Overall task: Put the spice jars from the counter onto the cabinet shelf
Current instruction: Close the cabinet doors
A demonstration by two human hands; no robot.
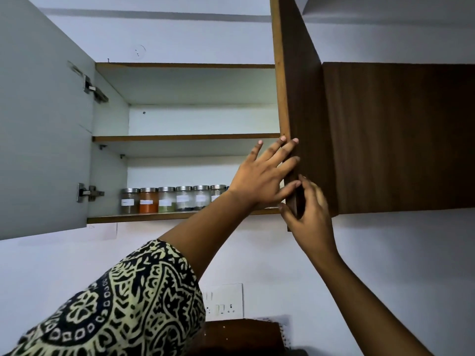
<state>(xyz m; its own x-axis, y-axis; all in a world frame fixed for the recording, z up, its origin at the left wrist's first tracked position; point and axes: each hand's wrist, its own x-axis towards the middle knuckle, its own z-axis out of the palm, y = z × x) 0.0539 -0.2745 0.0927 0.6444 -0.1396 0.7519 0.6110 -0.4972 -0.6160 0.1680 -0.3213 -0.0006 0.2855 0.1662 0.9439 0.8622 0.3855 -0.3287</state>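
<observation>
1. A row of spice jars stands on the lowest cabinet shelf, lids up and side by side. Six show plainly, and the rim of a further one peeps out just beside the left hand, which hides whatever follows
2. Neither of the hands carries a jar. The left hand lies with straight, spread fingers pressed against the edge of the brown right door
3. The right hand pinches that same door at its lower corner, thumb on the near side and fingers round on the outer face. The two hands sit close together, nearly touching
4. The right door stands edge-on to the camera, and the grey left door hangs wide open
5. The counter is not in view, so whether any jars wait there cannot be told
6. Judging by the full row and the jar-free hands, the shelving looks done or close to it. The step in hand seems to be swinging the right door, probably to shut it, with the left door to follow
</observation>
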